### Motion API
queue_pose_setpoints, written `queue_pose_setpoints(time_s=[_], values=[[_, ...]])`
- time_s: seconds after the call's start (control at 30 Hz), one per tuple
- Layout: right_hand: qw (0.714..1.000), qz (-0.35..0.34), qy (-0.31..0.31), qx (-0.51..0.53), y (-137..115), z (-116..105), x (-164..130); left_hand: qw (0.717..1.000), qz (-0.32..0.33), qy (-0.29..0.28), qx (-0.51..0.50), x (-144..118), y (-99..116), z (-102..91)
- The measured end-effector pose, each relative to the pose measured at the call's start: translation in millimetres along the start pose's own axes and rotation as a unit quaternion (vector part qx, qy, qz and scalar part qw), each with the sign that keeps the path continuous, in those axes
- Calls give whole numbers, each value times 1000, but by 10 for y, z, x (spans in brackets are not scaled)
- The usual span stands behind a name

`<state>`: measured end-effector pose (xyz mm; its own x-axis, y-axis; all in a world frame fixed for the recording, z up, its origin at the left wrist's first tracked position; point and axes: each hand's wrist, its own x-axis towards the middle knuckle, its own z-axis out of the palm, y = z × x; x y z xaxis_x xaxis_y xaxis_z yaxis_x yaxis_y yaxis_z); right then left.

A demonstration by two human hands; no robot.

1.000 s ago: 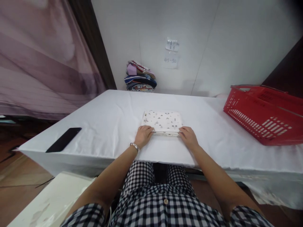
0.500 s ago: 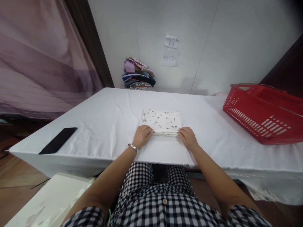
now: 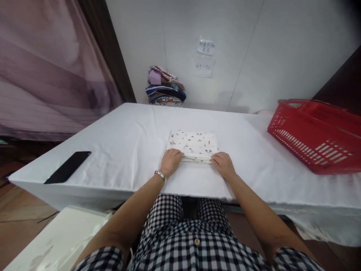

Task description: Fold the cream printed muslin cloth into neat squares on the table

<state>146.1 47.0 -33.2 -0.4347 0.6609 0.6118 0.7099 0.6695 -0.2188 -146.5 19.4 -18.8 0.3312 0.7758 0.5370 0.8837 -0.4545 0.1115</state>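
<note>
A folded white cloth with small printed figures lies flat on the white-covered table in front of me. Its near edge shows several stacked layers. My left hand pinches the near left corner between thumb and fingers. At the near right corner, my right hand grips the cloth the same way. Both fingertips partly cover the corners. A silver bracelet circles my left wrist.
A red plastic basket stands on the table at the right. On the left lies a black flat phone-like object. Folded clothes are piled by the wall, under paper notes. A white surface sits low at my left.
The view has shifted slightly. Both hands stay at the cloth's near corners, and the cloth looks almost the same.
</note>
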Motion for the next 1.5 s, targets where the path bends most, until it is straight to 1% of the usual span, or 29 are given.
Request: queue_pose_setpoints(time_s=[0.2, 0.3, 0.4, 0.5, 0.57, 0.67, 0.77, 0.83, 0.9, 0.93, 0.97, 1.0, 1.07, 1.13, 1.2, 1.27, 1.3, 1.33, 1.37, 1.4, 1.43, 1.5], values=[[1000, -2, -20, 4, 13, 15, -9, 999, 16, -1, -33, -73, -73, -33], [1000, -9, -19, -1, 9, 32, -5, 1000, 14, 2, -5, -24, -107, -106], [1000, -25, 2, -7, 5, 49, -7, 999, 24, 8, 34, 28, -105, -156], [999, -40, 17, -9, 14, 68, -17, 999, 32, -11, 35, -3, -93, -136], [999, -46, 19, -6, 27, 80, -23, 999, 26, -23, 21, -59, -95, -106], [998, -51, 21, -2, 44, 96, -25, 1000, 18, -24, -8, -117, -109, -100], [998, -52, 25, 0, 42, 105, -16, 998, -3, -5, -56, -63, -106, -146], [998, -51, 24, -1, 33, 109, -11, 996, -26, 31, -78, 37, -88, -173], [999, -45, 21, -4, 27, 112, -14, 994, -39, 64, -76, 151, -68, -170], [999, -41, 17, -6, 28, 112, -20, 995, -43, 67, -65, 200, -60, -153], [999, -37, 13, -6, 31, 111, -28, 996, -52, 55, -47, 237, -57, -126], [999, -31, 7, -6, 36, 106, -39, 997, -68, 29, -25, 261, -57, -91], [1000, -19, -7, 0, 37, 89, -54, 993, -112, -41, 19, 265, -66, -9], [1000, 2, -23, 15, 4, 59, -37, 984, -147, -91, 48, 234, -73, 67], [998, 28, -37, 37, -91, 27, 45, 980, -159, -105, 65, 202, -68, 114], [997, 44, -37, 60, -248, 7, 210, 979, -161, -104, 74, 189, -52, 125], [996, 44, -28, 68, -339, 8, 319, 979, -161, -104, 75, 189, -45, 120], [996, 34, -33, 75, -429, 17, 439, 979, -161, -103, 76, 192, -38, 113], [995, 25, -49, 78, -509, 35, 561, 979, -160, -102, 77, 194, -35, 105], [994, 24, -78, 74, -571, 62, 675, 979, -158, -101, 77, 195, -35, 98], [991, 30, -116, 63, -611, 97, 774, 979, -156, -101, 78, 192, -38, 93], [973, 55, -219, 38, -620, 183, 903, 979, -157, -108, 79, 182, -48, 85]])
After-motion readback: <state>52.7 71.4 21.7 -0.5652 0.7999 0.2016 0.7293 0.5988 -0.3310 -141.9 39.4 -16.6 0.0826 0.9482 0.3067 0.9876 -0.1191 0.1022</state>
